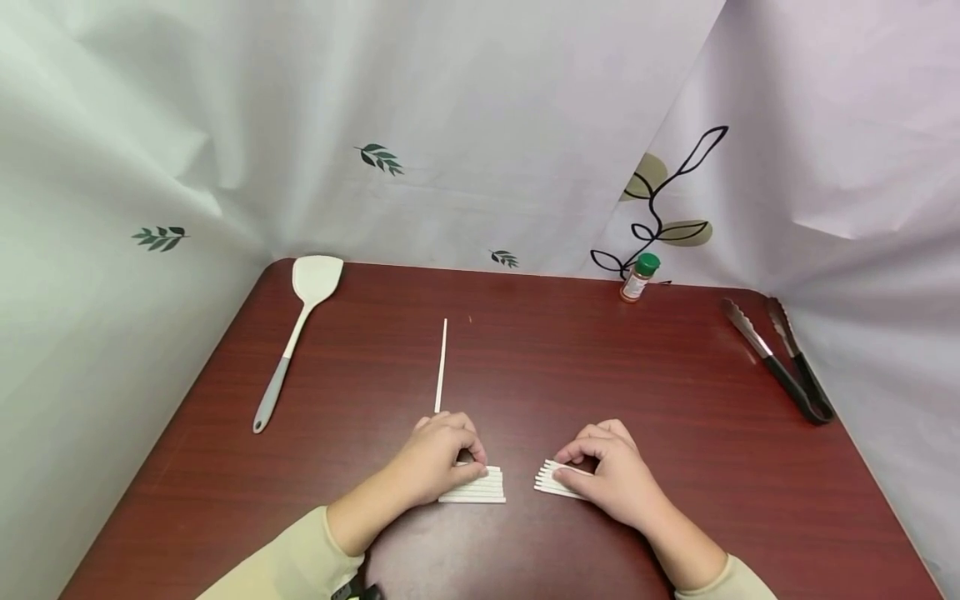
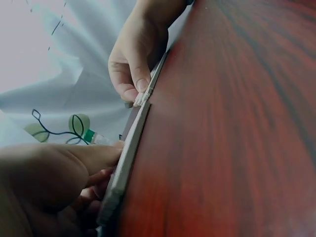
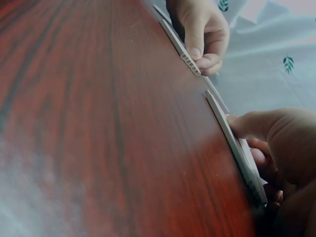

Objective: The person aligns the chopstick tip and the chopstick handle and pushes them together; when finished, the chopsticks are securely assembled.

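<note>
Broadly, pale curtain (image 1: 480,108) hung behind and to both sides, with a dark red table (image 1: 555,358) filling the space below. Next in size, black-handled tongs (image 1: 786,383) lying splayed at the far right and a white spatula (image 1: 296,333) lying towards the left edge (both well apart from the work). Then the hands, low in the head view: left hand (image 1: 442,454) with fingers curled, thumb and fingertips nearly together, pinching a row of white sticks; right hand (image 1: 611,467) likewise closed to a pinch on a second row. Smaller, a green-capped bottle (image 1: 635,285) standing near the back. Between the left row (image 1: 480,488) and the right row (image 1: 545,477), a narrow gap, with ends facing; any slight lift off the table impossible to tell. Smallest, a lone stick (image 1: 441,367) lying just beyond the left hand, pointing away. Probably midway through lining up sticks side by side, judging by the tidy left row and slightly staggered right ends. For the next move, likely needed: light, even pressure and careful levelling of those ends, without fanning either row.
</note>
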`<state>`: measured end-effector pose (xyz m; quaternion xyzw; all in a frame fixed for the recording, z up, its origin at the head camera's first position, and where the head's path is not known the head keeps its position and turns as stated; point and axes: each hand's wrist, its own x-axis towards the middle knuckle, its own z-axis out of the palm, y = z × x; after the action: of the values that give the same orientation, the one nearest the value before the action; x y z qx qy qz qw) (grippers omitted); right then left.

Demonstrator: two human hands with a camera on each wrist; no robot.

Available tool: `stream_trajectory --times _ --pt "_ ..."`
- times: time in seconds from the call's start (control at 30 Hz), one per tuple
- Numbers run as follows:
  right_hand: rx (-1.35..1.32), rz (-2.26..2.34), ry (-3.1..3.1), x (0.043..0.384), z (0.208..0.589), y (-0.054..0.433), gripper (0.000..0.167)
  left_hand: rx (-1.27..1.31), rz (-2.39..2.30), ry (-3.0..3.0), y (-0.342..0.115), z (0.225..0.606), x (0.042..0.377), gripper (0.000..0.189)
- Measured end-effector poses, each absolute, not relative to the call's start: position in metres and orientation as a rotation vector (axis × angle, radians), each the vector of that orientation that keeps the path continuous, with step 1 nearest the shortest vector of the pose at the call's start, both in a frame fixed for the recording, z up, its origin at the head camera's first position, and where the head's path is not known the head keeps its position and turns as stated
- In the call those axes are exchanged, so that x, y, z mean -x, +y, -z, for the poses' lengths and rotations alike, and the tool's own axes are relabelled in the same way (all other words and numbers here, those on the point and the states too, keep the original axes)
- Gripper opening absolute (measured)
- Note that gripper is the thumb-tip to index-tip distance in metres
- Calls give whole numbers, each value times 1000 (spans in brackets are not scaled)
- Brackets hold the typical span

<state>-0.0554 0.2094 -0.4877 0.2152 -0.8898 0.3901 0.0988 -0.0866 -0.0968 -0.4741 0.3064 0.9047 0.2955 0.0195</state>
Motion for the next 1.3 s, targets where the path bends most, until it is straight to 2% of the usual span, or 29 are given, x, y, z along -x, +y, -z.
stream_trajectory --times 0.3,0.63,0.93,1.3 --pt "-608 -1141 -2670 53 486 207 17 -866 -849 2749 -95 461 79 19" --pt "-568 -1137 -2721 54 487 207 18 -845 -860 2767 -91 463 76 15" --pt "-610 -1140 -2701 53 490 206 33 -886 -990 2830 -87 470 74 14" --pt "-617 -1075 -2681 53 490 204 25 -994 -1125 2814 -88 483 85 5"
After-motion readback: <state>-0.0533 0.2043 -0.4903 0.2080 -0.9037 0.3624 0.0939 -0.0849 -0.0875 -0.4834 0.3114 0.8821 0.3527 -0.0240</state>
